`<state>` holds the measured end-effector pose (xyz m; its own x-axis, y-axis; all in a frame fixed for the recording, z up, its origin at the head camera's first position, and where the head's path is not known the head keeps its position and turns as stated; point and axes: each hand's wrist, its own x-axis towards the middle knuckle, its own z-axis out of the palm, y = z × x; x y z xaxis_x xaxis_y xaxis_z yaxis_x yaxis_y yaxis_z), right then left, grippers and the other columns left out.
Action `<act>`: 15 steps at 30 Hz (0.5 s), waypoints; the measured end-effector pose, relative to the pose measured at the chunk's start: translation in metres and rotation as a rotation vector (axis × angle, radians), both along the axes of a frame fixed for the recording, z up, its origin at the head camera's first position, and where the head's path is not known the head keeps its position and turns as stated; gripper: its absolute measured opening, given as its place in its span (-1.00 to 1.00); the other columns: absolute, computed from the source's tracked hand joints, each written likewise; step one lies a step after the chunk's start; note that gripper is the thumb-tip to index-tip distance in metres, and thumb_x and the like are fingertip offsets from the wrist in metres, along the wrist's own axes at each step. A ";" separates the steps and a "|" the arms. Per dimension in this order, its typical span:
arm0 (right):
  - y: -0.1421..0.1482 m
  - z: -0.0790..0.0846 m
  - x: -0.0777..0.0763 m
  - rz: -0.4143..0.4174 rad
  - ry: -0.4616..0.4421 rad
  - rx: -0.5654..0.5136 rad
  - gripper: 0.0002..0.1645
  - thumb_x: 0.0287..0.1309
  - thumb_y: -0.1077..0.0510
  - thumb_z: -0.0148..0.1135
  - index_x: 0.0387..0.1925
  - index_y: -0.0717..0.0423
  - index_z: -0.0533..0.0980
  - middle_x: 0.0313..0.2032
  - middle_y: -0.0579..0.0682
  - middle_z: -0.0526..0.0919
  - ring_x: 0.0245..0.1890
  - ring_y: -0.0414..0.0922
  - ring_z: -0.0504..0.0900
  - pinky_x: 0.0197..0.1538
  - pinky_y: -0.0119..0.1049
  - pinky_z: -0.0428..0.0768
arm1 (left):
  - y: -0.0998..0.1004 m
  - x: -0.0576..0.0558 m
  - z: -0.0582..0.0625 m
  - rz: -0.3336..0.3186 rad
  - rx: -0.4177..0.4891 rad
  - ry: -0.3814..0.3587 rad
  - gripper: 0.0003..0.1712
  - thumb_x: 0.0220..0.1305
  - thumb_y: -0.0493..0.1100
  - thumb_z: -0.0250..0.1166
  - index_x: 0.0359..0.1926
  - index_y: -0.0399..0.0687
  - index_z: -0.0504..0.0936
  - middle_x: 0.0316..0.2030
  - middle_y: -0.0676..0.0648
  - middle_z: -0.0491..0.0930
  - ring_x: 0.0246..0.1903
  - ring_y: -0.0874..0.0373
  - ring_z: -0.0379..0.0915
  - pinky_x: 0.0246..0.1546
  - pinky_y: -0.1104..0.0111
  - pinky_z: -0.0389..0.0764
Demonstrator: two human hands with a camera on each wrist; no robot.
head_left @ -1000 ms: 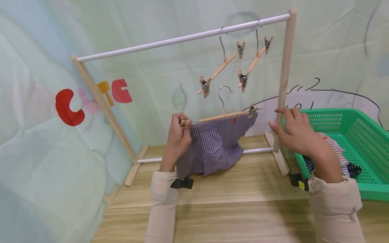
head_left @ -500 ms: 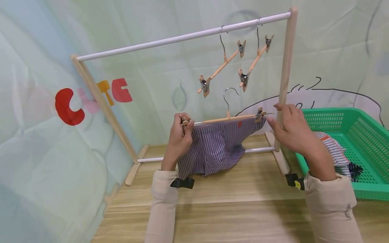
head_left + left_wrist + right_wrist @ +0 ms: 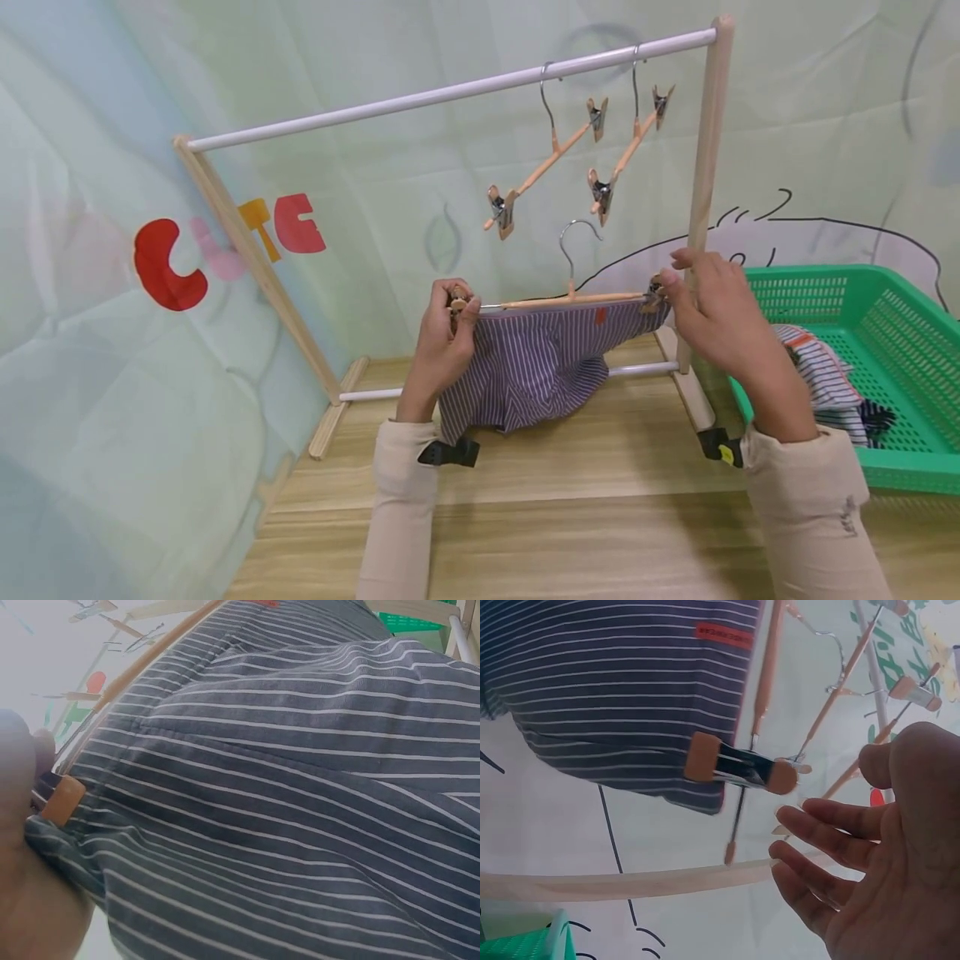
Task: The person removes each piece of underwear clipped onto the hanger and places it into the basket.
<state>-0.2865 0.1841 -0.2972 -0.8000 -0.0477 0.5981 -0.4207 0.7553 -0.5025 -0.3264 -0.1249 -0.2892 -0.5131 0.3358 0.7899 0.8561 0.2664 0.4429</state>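
Observation:
Dark striped underpants [image 3: 532, 358] with a small red label hang from a clip hanger [image 3: 600, 297] held in front of the rack. At the hanger's left end my left hand [image 3: 442, 346] pinches the clip [image 3: 64, 799], which grips the waistband. The right clip [image 3: 739, 763] is also clamped on the waistband. Close to that clip is my right hand [image 3: 720, 321], thumb and fingers apart; in the right wrist view its loosely bent fingers [image 3: 825, 832] are clear of the clip. The hanger's metal hook [image 3: 566, 246] points up, free of any rail.
A wooden rack with a white top rail [image 3: 450, 96] stands behind the hands. From its right part hang two bare clip hangers [image 3: 553, 158]. At the right, a green basket [image 3: 825, 287] contains striped clothes [image 3: 825, 379]. The rack's right post [image 3: 708, 150] stands just behind my right hand.
The hanger and underpants have shifted right and their right end has dropped a little. My right hand has moved left and slightly up, closer to the right clip. My left hand keeps its pinch.

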 end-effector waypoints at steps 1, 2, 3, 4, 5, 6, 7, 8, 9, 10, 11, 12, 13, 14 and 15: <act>-0.001 0.000 0.000 0.002 -0.002 -0.006 -0.37 0.44 -0.07 -0.26 0.19 0.43 0.23 0.11 0.47 0.31 0.15 0.36 0.14 0.14 0.31 0.10 | 0.000 0.000 0.000 -0.006 0.000 -0.001 -0.91 0.34 -0.46 -0.04 -0.20 -0.47 0.22 -0.45 -0.15 0.24 -0.57 0.15 0.08 -0.53 0.39 0.19; -0.002 0.000 0.000 0.004 -0.006 -0.011 -0.37 0.44 -0.07 -0.27 0.19 0.42 0.25 0.11 0.47 0.32 0.16 0.36 0.13 0.15 0.33 0.10 | 0.000 0.001 0.000 -0.014 0.002 -0.003 -0.91 0.34 -0.46 -0.04 -0.20 -0.48 0.22 -0.45 -0.15 0.24 -0.56 0.15 0.08 -0.53 0.39 0.19; -0.002 0.000 -0.001 0.006 -0.007 -0.014 -0.37 0.44 -0.08 -0.27 0.17 0.41 0.27 0.11 0.46 0.33 0.17 0.35 0.13 0.14 0.33 0.10 | 0.000 0.001 0.000 -0.018 0.002 -0.006 -0.91 0.34 -0.47 -0.04 -0.20 -0.48 0.22 -0.44 -0.15 0.24 -0.56 0.15 0.08 -0.52 0.40 0.19; -0.003 0.000 -0.001 0.009 -0.001 -0.017 -0.38 0.44 -0.07 -0.27 0.16 0.41 0.29 0.09 0.46 0.35 0.16 0.35 0.15 0.13 0.34 0.11 | 0.000 0.001 0.000 -0.024 0.002 -0.011 -0.91 0.34 -0.47 -0.04 -0.20 -0.49 0.22 -0.43 -0.15 0.24 -0.55 0.15 0.09 -0.52 0.40 0.19; -0.004 0.000 -0.001 0.008 0.002 -0.017 -0.38 0.44 -0.07 -0.27 0.14 0.41 0.31 0.06 0.44 0.38 0.14 0.34 0.18 0.12 0.34 0.13 | 0.000 0.002 0.001 -0.030 0.002 -0.014 -0.91 0.34 -0.47 -0.05 -0.20 -0.49 0.22 -0.43 -0.14 0.24 -0.55 0.14 0.09 -0.52 0.40 0.19; -0.004 0.001 -0.001 0.009 0.010 -0.019 -0.39 0.44 -0.07 -0.27 0.10 0.40 0.35 0.01 0.42 0.42 0.10 0.32 0.23 0.09 0.33 0.18 | 0.000 0.002 0.001 -0.035 0.002 -0.019 -0.91 0.34 -0.47 -0.05 -0.20 -0.49 0.22 -0.43 -0.15 0.24 -0.55 0.14 0.09 -0.52 0.40 0.20; -0.005 0.000 -0.002 0.005 0.022 -0.016 -0.41 0.44 -0.06 -0.27 0.06 0.40 0.38 -0.05 0.39 0.46 0.06 0.30 0.27 0.06 0.32 0.21 | 0.000 0.002 0.001 -0.040 0.002 -0.023 -0.91 0.34 -0.47 -0.05 -0.20 -0.49 0.22 -0.43 -0.15 0.24 -0.54 0.14 0.09 -0.51 0.40 0.20; -0.005 0.000 -0.002 -0.001 0.035 -0.014 -0.42 0.44 -0.06 -0.26 0.02 0.39 0.41 -0.10 0.37 0.49 0.02 0.28 0.30 0.03 0.31 0.24 | 0.000 0.003 0.001 -0.045 0.002 -0.027 -0.91 0.34 -0.47 -0.05 -0.20 -0.49 0.22 -0.43 -0.15 0.24 -0.54 0.14 0.09 -0.52 0.40 0.20; -0.005 0.000 -0.002 -0.008 0.046 -0.010 -0.43 0.44 -0.05 -0.25 -0.02 0.39 0.44 -0.16 0.34 0.51 -0.02 0.26 0.33 0.00 0.30 0.27 | 0.000 0.003 0.001 -0.048 0.000 -0.030 -0.91 0.34 -0.48 -0.05 -0.20 -0.50 0.22 -0.44 -0.15 0.24 -0.54 0.13 0.10 -0.52 0.40 0.20; -0.005 -0.001 -0.002 -0.016 0.056 -0.007 -0.44 0.44 -0.04 -0.24 -0.06 0.38 0.46 -0.20 0.31 0.53 -0.06 0.24 0.35 -0.02 0.28 0.29 | 0.000 0.003 0.001 -0.053 0.000 -0.032 -0.91 0.34 -0.48 -0.05 -0.20 -0.50 0.22 -0.44 -0.16 0.24 -0.54 0.13 0.10 -0.51 0.40 0.20; -0.005 -0.001 -0.002 -0.027 0.064 -0.004 -0.45 0.44 -0.04 -0.23 -0.09 0.37 0.48 -0.23 0.30 0.54 -0.08 0.23 0.37 -0.04 0.28 0.31 | 0.000 0.003 0.002 -0.055 -0.001 -0.032 -0.91 0.34 -0.48 -0.05 -0.20 -0.50 0.22 -0.44 -0.16 0.24 -0.53 0.13 0.10 -0.51 0.40 0.20; -0.005 -0.001 -0.003 -0.035 0.073 -0.003 -0.46 0.44 -0.04 -0.21 -0.11 0.37 0.50 -0.24 0.29 0.55 -0.10 0.22 0.38 -0.06 0.26 0.32 | 0.000 0.003 0.002 -0.060 -0.001 -0.034 -0.91 0.34 -0.49 -0.06 -0.21 -0.51 0.21 -0.44 -0.16 0.24 -0.53 0.13 0.10 -0.51 0.39 0.20; -0.005 -0.002 -0.003 -0.045 0.081 0.003 -0.46 0.43 -0.04 -0.19 -0.13 0.36 0.51 -0.24 0.29 0.56 -0.10 0.22 0.38 -0.06 0.26 0.32 | 0.000 0.003 0.002 -0.063 -0.002 -0.033 -0.92 0.34 -0.49 -0.06 -0.21 -0.51 0.21 -0.44 -0.16 0.24 -0.52 0.13 0.10 -0.51 0.39 0.20; -0.004 -0.002 -0.003 -0.055 0.086 0.003 -0.46 0.43 -0.04 -0.17 -0.15 0.35 0.53 -0.25 0.28 0.56 -0.12 0.21 0.39 -0.09 0.24 0.34 | 0.000 0.003 0.002 -0.068 -0.002 -0.032 -0.92 0.33 -0.49 -0.06 -0.21 -0.51 0.21 -0.44 -0.16 0.24 -0.52 0.13 0.10 -0.50 0.39 0.20; -0.004 -0.003 -0.003 -0.066 0.092 0.003 -0.46 0.42 -0.05 -0.15 -0.16 0.34 0.54 -0.26 0.28 0.57 -0.14 0.20 0.40 -0.11 0.24 0.36 | 0.000 0.003 0.002 -0.072 -0.001 -0.029 -0.92 0.33 -0.50 -0.06 -0.21 -0.51 0.21 -0.44 -0.17 0.24 -0.52 0.12 0.10 -0.50 0.39 0.20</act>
<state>-0.2894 0.1799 -0.2999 -0.7429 0.0012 0.6695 -0.4149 0.7840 -0.4618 -0.3236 -0.1249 -0.2874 -0.5106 0.3733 0.7746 0.8597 0.2054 0.4676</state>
